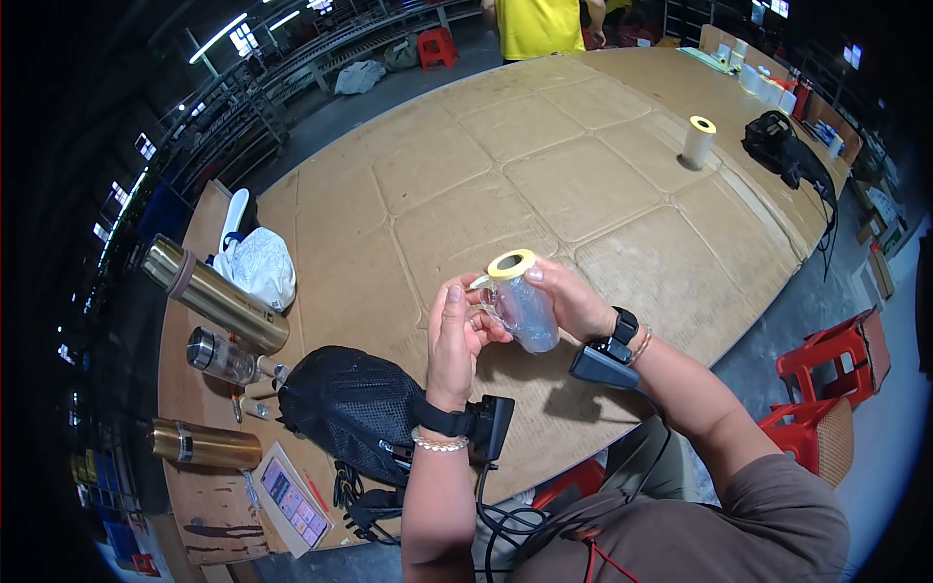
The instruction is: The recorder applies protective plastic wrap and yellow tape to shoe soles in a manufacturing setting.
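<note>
Above the near part of the table I hold a cylindrical roll [531, 309] with a yellow rim and a dark core hole at its upper end. Loose, crinkled clear plastic film shows around its body. My right hand [573, 299] grips the roll from the right, with the thumb near the yellow rim. On the other side, the curled fingers of my left hand [457, 335] hold the clear film [494, 303] at the roll's left side. Part of the left fingers lies behind the film. Farther off, a similar pale roll [697, 146] with a yellow rim stands upright.
Brown cardboard [466, 165] covers the large table. At the left lie a gold thermos [219, 296], a white plastic bag [260, 267], a clear bottle [222, 356], a black mesh bag [345, 408] and a phone [293, 500]. Red stools [826, 360] stand right; a person in yellow [539, 27] is beyond.
</note>
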{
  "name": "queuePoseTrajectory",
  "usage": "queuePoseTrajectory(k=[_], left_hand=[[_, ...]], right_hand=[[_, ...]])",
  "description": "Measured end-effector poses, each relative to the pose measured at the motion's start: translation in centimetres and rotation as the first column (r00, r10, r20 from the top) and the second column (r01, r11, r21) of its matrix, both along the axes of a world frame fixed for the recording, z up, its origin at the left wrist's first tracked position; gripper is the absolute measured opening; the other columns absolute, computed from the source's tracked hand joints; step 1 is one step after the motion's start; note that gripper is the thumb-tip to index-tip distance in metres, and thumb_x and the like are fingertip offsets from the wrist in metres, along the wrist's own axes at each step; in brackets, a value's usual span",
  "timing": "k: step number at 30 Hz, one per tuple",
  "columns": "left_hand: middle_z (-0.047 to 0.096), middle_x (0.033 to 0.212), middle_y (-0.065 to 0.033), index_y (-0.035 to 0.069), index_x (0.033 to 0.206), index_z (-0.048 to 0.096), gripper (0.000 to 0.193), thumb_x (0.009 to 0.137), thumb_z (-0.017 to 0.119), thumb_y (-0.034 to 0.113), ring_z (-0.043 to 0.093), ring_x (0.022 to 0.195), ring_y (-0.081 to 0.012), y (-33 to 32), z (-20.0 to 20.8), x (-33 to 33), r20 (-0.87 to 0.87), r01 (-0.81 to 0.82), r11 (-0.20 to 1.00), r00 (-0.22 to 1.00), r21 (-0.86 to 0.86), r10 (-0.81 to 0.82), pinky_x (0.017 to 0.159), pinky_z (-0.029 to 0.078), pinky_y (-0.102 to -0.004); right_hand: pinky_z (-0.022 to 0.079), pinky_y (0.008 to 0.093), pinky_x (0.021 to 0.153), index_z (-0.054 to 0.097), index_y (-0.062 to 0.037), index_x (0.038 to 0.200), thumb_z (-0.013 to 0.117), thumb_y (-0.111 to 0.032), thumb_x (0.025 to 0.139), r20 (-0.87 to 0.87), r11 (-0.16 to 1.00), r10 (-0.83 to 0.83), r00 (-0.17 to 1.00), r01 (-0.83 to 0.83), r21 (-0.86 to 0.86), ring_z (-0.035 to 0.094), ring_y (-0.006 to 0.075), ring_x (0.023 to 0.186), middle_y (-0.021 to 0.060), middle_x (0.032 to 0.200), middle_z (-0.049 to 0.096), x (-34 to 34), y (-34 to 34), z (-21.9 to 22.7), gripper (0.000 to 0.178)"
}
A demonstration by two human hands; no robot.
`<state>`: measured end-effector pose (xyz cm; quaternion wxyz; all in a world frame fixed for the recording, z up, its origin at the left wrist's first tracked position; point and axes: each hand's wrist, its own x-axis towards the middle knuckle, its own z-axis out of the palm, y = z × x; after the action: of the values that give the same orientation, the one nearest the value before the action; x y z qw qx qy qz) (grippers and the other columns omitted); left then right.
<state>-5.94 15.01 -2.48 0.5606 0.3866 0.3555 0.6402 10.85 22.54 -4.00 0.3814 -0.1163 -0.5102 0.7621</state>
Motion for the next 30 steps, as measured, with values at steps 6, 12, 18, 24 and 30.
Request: queuePoseTrajectory(k=[6, 12, 18, 24, 30], left_hand=[[0.061, 0.091, -0.0034, 0.006, 0.107, 0.055, 0.032, 0.098, 0.063, 0.036, 0.059, 0.071, -0.0079, 0.1, -0.6, -0.6, -0.156, 0.049, 0.993, 0.986, -0.111, -0.066, 0.066, 0.057, -0.0251], [0.062, 0.084, -0.0011, 0.005, 0.097, 0.057, 0.02, 0.092, 0.073, 0.016, 0.061, 0.07, -0.0043, 0.1, -0.5, -0.1, -0.302, 0.055, 0.98, 0.947, -0.189, -0.111, 0.064, 0.055, -0.02], [0.064, 0.092, -0.0032, 0.005, 0.107, 0.057, 0.017, 0.095, 0.065, 0.014, 0.064, 0.077, -0.0092, 0.0, -0.5, -0.1, -0.242, 0.006, 0.984, 0.969, -0.177, -0.05, 0.07, 0.059, -0.0254], [0.066, 0.094, -0.0045, 0.002, 0.11, 0.058, 0.018, 0.095, 0.064, 0.01, 0.066, 0.079, -0.0104, 0.1, -0.6, -0.3, -0.261, 0.046, 0.976, 0.96, -0.212, -0.102, 0.069, 0.059, -0.0257], [0.07, 0.089, -0.0049, 0.0, 0.104, 0.067, 0.012, 0.093, 0.068, 0.006, 0.067, 0.074, -0.0091, 0.2, -1.0, -0.5, -0.373, 0.006, 0.985, 0.925, -0.175, -0.072, 0.068, 0.058, -0.0235]], right_hand=[[0.05, 0.0343, 0.092, 0.053, -0.006, 0.128, 0.058, -0.036, 0.099, 0.037, 0.997, -0.047, 0.998, 0.049, -0.063, 0.061, 0.0157, 0.106, 0.0062, 0.114, 0.062, 0.3, 0.1, 0.3, 0.042], [0.049, 0.0321, 0.091, 0.054, -0.0082, 0.125, 0.064, -0.034, 0.097, 0.09, 0.99, -0.138, 0.986, 0.139, -0.007, 0.058, 0.0114, 0.105, 0.0029, 0.109, 0.061, 0.5, 0.0, 0.8, 0.039], [0.047, 0.0291, 0.089, 0.055, -0.0051, 0.122, 0.065, -0.032, 0.097, 0.087, 0.953, -0.291, 0.953, 0.281, 0.109, 0.056, 0.0092, 0.101, 0.0022, 0.107, 0.06, 0.6, 0.3, 0.9, 0.038], [0.047, 0.0288, 0.089, 0.055, -0.004, 0.119, 0.065, -0.03, 0.097, 0.051, 0.938, -0.33, 0.942, 0.322, 0.124, 0.055, 0.0097, 0.1, 0.0026, 0.107, 0.06, 0.6, 0.3, 1.2, 0.036], [0.047, 0.0284, 0.087, 0.055, -0.0044, 0.119, 0.065, -0.03, 0.097, 0.048, 0.928, -0.353, 0.934, 0.344, 0.141, 0.055, 0.0093, 0.099, 0.0019, 0.106, 0.06, 0.8, 0.8, 0.9, 0.036]])
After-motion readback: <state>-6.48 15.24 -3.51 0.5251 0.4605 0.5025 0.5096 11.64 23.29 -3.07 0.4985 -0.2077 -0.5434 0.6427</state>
